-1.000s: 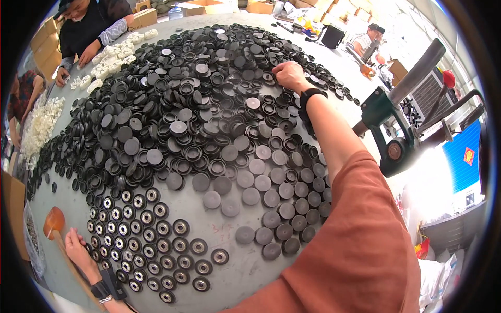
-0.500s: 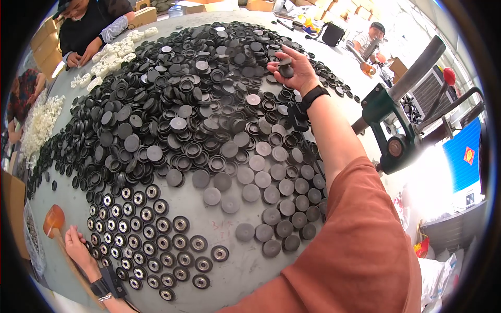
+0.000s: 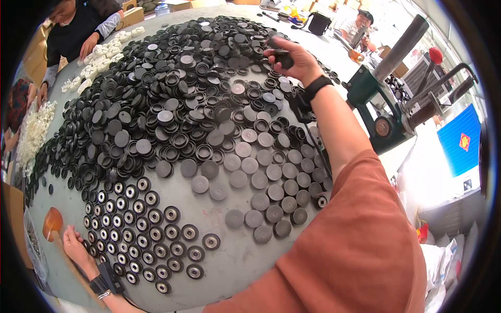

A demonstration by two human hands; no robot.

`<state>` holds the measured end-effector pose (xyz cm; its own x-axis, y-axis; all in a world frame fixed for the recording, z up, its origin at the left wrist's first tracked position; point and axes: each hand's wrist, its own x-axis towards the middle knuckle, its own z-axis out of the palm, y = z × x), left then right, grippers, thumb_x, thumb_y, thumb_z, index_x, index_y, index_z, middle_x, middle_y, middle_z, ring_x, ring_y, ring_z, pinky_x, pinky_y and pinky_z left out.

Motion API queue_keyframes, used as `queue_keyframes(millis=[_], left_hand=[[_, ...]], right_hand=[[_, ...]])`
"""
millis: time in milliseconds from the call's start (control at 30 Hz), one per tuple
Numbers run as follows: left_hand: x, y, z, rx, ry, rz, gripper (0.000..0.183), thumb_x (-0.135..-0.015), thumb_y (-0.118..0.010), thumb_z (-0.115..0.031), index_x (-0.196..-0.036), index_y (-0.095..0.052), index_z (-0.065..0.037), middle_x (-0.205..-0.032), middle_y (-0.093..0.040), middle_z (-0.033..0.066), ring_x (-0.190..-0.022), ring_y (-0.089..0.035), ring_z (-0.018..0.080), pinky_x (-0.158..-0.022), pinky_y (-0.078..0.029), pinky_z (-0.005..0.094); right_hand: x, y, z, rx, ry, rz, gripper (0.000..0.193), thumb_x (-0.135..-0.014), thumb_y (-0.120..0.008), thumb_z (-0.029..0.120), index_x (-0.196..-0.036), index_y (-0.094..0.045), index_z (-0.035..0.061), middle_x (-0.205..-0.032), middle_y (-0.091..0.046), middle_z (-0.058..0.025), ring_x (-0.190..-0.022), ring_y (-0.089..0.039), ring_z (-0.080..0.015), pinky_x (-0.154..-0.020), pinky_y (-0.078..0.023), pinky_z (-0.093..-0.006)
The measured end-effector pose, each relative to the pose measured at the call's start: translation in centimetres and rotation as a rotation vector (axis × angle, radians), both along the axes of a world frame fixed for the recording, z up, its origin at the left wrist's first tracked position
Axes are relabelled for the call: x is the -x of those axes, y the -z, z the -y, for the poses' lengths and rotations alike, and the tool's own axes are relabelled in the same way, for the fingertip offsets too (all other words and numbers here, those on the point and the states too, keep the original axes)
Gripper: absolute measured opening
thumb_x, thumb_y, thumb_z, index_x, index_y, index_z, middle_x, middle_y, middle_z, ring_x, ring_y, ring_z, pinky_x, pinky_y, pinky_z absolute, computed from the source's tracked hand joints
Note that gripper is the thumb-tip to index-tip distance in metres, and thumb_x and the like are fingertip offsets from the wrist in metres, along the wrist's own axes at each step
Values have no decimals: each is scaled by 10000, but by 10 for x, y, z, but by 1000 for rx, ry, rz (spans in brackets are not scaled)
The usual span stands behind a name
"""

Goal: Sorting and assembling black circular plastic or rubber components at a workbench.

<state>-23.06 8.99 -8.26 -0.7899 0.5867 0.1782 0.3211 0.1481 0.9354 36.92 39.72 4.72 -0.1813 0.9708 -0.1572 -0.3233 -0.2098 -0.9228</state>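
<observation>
My right hand (image 3: 296,61) is raised over the far right edge of a large heap of round black plastic caps (image 3: 156,104). Its fingers curl around at least one black cap (image 3: 283,58); whether there are more is hard to see. At the lower left my left hand (image 3: 77,248) rests on the table with its fingers apart, holding nothing that I can see. Beside it lie a mallet (image 3: 52,223) with an orange head and wooden handle, and rows of black caps with metal bearings (image 3: 142,224) in them. Other caps (image 3: 259,202) lie flat side by side in the middle right.
A green press (image 3: 383,104) with a red-knobbed lever stands at the right. White plastic parts (image 3: 102,60) lie at the far left, where a person's hand (image 3: 90,46) reaches. Another person (image 3: 360,26) sits at the far right near a black pouch (image 3: 319,23).
My right hand has turned from palm up, a cap lying on its fingers, to fingers curled around it. The view has shifted slightly. My left hand stays beside the mallet.
</observation>
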Motion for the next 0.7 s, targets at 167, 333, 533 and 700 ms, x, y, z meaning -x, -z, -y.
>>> queue_keyframes(millis=[167,333,533,700], left_hand=[[4,4,-5,-15,18,10,199,-889,-497,-217,-832,-579,-45,-642,-413,-49,-561,-354,34,-519,-297,170],[16,7,1,-55,-3,77,218,-886,-504,-256,-853,-578,-54,-646,-426,-51,-560,-378,35,-514,-311,169],[11,-3,7,-156,-29,195,203,-858,-550,-272,-892,-591,-77,-699,-475,-46,-596,-427,30,-522,-343,152],[2,-39,48,-363,-175,346,228,-854,-557,-268,-958,-577,-66,-734,-486,-42,-624,-448,39,-545,-368,164]], right_hand=[[-11,-8,20,-23,129,188,220,-798,-640,254,-811,-570,46,-742,-618,-94,-578,-561,-127,-409,-417,-219],[20,6,61,-110,-95,1481,217,-765,-616,206,-759,-569,-5,-573,-588,-72,-451,-540,-136,-394,-424,-258],[21,53,58,-500,-154,1756,209,-684,-578,128,-758,-582,-67,-693,-612,-206,-666,-627,-297,-615,-507,-362],[28,68,53,-671,-61,1800,194,-624,-530,50,-739,-614,-81,-797,-604,-273,-798,-623,-356,-700,-509,-387]])
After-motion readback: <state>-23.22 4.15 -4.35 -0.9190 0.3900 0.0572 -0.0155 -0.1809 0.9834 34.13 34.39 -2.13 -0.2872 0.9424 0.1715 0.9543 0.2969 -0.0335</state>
